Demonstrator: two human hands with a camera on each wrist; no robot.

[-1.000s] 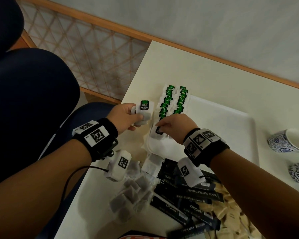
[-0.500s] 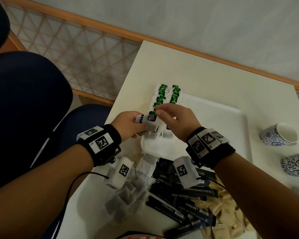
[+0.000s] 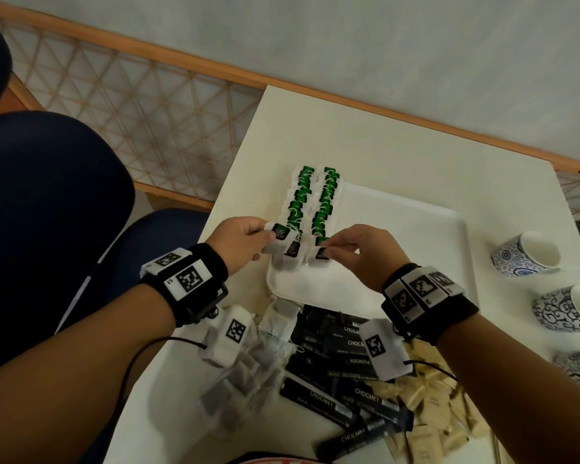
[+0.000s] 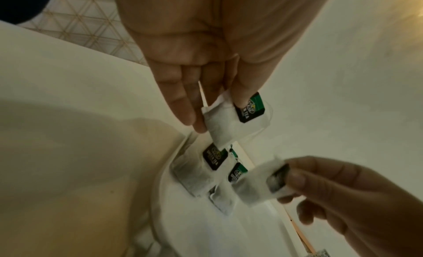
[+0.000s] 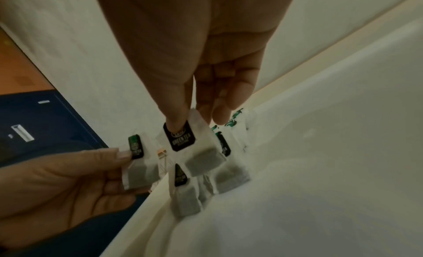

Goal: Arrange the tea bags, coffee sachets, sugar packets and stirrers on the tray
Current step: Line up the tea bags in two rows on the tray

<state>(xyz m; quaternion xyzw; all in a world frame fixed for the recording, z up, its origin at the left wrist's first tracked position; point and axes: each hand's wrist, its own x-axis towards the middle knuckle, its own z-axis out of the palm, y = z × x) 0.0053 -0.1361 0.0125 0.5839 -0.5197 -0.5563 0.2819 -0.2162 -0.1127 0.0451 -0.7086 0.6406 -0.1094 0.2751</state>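
Note:
A white tray [image 3: 399, 256] lies on the table with two rows of green-tagged tea bags [image 3: 315, 202] along its left side. My left hand [image 3: 265, 234] pinches one tea bag [image 4: 238, 119] by its top, just above the near end of the left row. To its right, my right hand [image 3: 327, 254] pinches another tea bag [image 5: 190, 147] by its black tag, over the near end of the right row. Both bags hang just above the bags lying on the tray [image 4: 194, 175].
Loose tea bags [image 3: 245, 386], black coffee sachets [image 3: 342, 363] and tan sugar packets [image 3: 426, 406] are heaped on the table in front of the tray. Two patterned cups [image 3: 526, 252] [image 3: 566, 309] stand at the right. A dark blue chair [image 3: 47, 212] is at the left.
My right hand left the tray, met the left hand and came away to the right with a tea bag. The left hand still holds one and has moved closer to the rows.

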